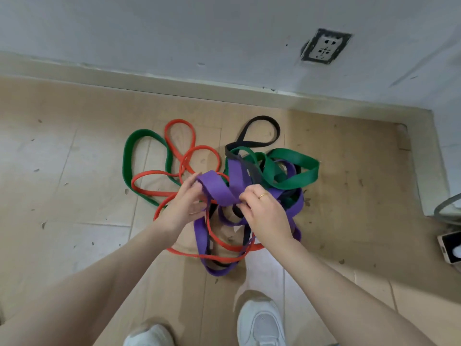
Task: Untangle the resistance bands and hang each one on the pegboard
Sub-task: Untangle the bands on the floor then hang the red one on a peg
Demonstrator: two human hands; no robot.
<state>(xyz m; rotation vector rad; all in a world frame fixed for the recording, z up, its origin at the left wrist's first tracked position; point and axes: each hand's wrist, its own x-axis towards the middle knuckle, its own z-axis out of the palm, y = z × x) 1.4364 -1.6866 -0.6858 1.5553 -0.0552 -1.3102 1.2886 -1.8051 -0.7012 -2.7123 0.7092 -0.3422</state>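
A tangle of resistance bands lies on the wooden floor below me. A wide purple band (pixel 219 188) loops through the heap, and both hands hold a raised fold of it. My left hand (pixel 185 204) pinches its left end; my right hand (pixel 264 213), wearing a ring, grips it on the right. A thin red band (pixel 179 128) spreads to the left and curls under the pile. A narrow green band (pixel 129 156) arcs at the far left, a wider green band (pixel 296 171) sits at the right, and a black band (pixel 264 121) loops at the back. No pegboard is in view.
A white wall with a baseboard (pixel 174 83) runs behind the pile, with a wall socket (pixel 325 47) at upper right. My white shoes (pixel 262 323) stand near the bottom edge. A small box (pixel 450 245) sits at the right edge.
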